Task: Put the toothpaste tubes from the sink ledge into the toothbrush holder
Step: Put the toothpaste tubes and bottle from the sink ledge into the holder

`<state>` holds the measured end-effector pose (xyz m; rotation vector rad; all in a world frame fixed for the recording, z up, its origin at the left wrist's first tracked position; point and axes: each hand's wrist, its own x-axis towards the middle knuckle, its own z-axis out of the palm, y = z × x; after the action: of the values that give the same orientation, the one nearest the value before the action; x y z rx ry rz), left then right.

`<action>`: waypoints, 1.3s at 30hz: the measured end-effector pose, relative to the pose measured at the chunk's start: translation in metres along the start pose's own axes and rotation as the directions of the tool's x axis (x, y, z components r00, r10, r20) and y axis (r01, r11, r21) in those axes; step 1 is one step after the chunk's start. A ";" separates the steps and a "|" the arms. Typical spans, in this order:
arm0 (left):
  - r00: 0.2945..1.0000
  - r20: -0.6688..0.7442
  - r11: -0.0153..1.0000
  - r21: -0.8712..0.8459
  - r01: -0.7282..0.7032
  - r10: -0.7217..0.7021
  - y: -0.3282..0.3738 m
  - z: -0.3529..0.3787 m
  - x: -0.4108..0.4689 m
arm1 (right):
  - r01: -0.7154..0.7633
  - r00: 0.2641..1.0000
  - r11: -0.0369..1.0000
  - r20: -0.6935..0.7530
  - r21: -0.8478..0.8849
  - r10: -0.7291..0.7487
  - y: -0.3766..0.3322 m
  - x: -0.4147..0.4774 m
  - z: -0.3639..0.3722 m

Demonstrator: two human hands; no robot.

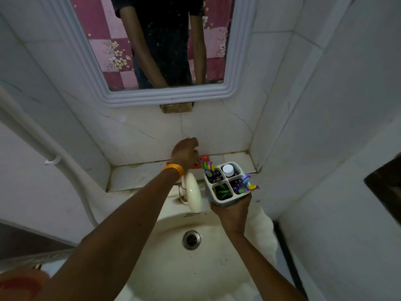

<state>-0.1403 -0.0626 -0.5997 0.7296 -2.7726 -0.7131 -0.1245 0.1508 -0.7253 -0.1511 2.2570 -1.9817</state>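
White four-compartment toothbrush holder (226,183), right of frame centre, is gripped from below by a person's right hand (233,212) over the sink (173,268); the left hand (186,154), fingers curled, reaches to red toothpaste tubes (202,159) on the tiled ledge (138,177) at centre, grip unclear

Red flat toothpaste tube (202,159) on tiled ledge: mostly hidden behind left hand (184,154); grip unclear. Lower body of grey four-compartment plastic holder (235,170) covered by right hand (233,210). Holder's colourful contents too small to identify. White basin (165,257) cut off by bottom edge. White tap's base behind left wrist.
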 end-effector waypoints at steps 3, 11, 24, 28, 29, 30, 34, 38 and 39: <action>0.986 0.095 0.990 0.046 0.134 -0.138 -0.051 0.005 0.006 | 0.000 1.000 0.999 0.003 0.036 0.000 0.003 0.000 0.002; 0.962 0.200 0.970 0.195 0.146 -0.185 -0.100 0.036 0.009 | 0.033 0.999 0.999 0.023 0.032 -0.033 0.010 0.002 0.001; 0.993 0.073 0.928 -0.353 0.116 -0.096 -0.084 -0.017 0.004 | 0.053 0.998 0.994 0.019 0.099 -0.055 -0.002 -0.003 0.003; 0.990 -0.142 0.930 -0.363 -0.051 -0.001 -0.048 -0.070 -0.006 | 0.062 0.998 0.985 0.020 0.161 -0.066 -0.013 -0.003 0.006; 0.982 -0.187 0.923 -0.371 -0.105 0.037 -0.038 -0.082 -0.009 | 0.055 0.998 0.986 0.024 0.159 -0.060 -0.014 -0.003 0.007; 0.973 -0.223 0.901 -0.408 -0.151 0.061 -0.027 -0.094 -0.012 | 0.052 0.998 0.988 0.017 0.142 -0.055 -0.011 -0.002 0.005; 0.940 -0.243 0.795 -0.508 -0.332 0.238 0.024 -0.126 -0.033 | 0.040 0.999 0.997 0.019 0.061 -0.042 -0.005 0.002 0.000; 0.908 -0.144 0.839 -0.348 -0.418 0.393 0.062 -0.126 -0.051 | 0.057 0.998 0.998 0.011 0.029 -0.057 -0.008 0.002 -0.002; 0.899 -0.126 0.851 -0.292 -0.437 0.419 0.069 -0.123 -0.056 | 0.070 0.997 0.997 0.018 0.025 -0.071 -0.007 0.004 -0.002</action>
<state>-0.0849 -0.0312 -0.4620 0.0569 -2.5380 -0.9770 -0.1288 0.1517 -0.7182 -0.2493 2.2446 -2.0329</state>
